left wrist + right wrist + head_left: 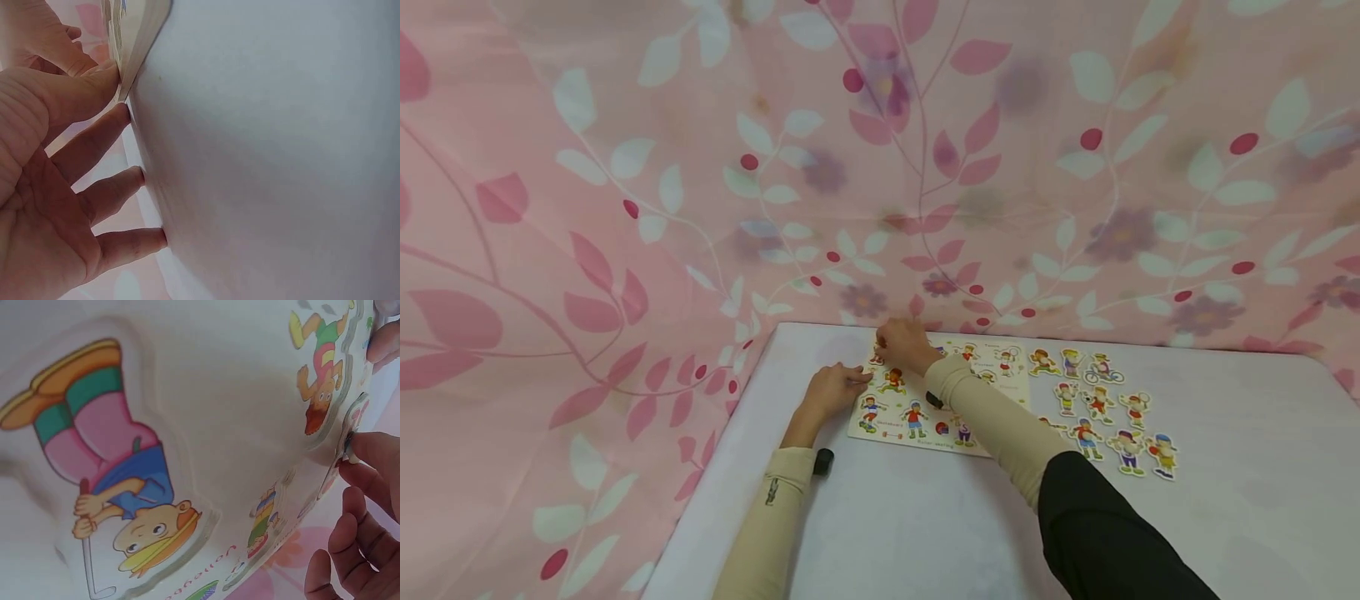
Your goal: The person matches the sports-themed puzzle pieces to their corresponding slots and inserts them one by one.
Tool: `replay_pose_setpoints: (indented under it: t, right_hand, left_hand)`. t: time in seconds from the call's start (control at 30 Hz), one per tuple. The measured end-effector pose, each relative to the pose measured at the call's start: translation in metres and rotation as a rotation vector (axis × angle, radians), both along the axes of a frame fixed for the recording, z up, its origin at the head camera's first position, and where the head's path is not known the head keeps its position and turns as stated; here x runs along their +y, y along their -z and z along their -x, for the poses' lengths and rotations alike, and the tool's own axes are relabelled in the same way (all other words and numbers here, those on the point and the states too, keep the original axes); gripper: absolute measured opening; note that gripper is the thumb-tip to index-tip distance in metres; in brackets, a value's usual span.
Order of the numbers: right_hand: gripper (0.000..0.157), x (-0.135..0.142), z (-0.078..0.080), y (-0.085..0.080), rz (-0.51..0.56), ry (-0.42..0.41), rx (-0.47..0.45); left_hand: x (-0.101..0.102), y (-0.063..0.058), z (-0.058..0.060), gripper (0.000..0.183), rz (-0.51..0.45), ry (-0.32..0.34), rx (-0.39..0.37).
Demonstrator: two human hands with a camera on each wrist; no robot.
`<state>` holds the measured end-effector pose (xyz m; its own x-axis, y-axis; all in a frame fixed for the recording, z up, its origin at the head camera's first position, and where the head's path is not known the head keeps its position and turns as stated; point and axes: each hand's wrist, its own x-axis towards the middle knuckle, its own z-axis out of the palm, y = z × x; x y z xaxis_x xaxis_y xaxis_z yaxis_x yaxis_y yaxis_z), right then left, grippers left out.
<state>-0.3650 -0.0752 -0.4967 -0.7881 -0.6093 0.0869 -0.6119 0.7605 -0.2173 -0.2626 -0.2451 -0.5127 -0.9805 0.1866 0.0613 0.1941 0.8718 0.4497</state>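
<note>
A wooden picture puzzle board (891, 407) with cartoon sports figures lies flat near the table's far edge. At its far left corner my right hand (904, 343) pinches a small figure-shaped puzzle piece (358, 411) between thumb and fingers, its picture mostly hidden. The piece is against or just over the board; which, I cannot tell. My left hand (835, 390) is at the board's left edge, thumb touching the edge and the other fingers (122, 247) spread, their tips on the table. A golfer figure (134, 456) shows large in the right wrist view.
Several loose figure pieces (1099, 404) lie on the white table (910, 517) right of the board, among them a cyclist piece (1102, 371). A pink floral cloth (880, 167) hangs behind the table and along its left side.
</note>
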Motion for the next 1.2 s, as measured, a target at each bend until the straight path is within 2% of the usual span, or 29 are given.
replay_pose_setpoints:
  t: [0.3, 0.5, 0.63, 0.87, 1.2]
  right_hand:
    - [0.021, 0.0, -0.005, -0.005, -0.028, 0.032, -0.003]
    - [0.017, 0.003, -0.006, 0.001, -0.061, 0.034, 0.022]
    - [0.017, 0.008, -0.008, 0.0, -0.019, 0.022, 0.0]
    - [0.025, 0.025, -0.014, -0.015, 0.091, -0.017, -0.038]
    - [0.021, 0.057, -0.038, -0.033, 0.099, -0.074, 0.16]
  left_hand:
    - [0.002, 0.0, 0.001, 0.022, -0.001, 0.0, 0.011]
    - [0.005, 0.0, 0.0, 0.022, 0.004, 0.007, -0.003]
    - [0.004, -0.002, -0.002, 0.022, 0.009, 0.004, 0.001]
    - [0.001, -0.003, -0.002, 0.023, 0.019, 0.0, 0.0]
    - [0.004, -0.007, -0.002, 0.023, 0.025, -0.009, -0.015]
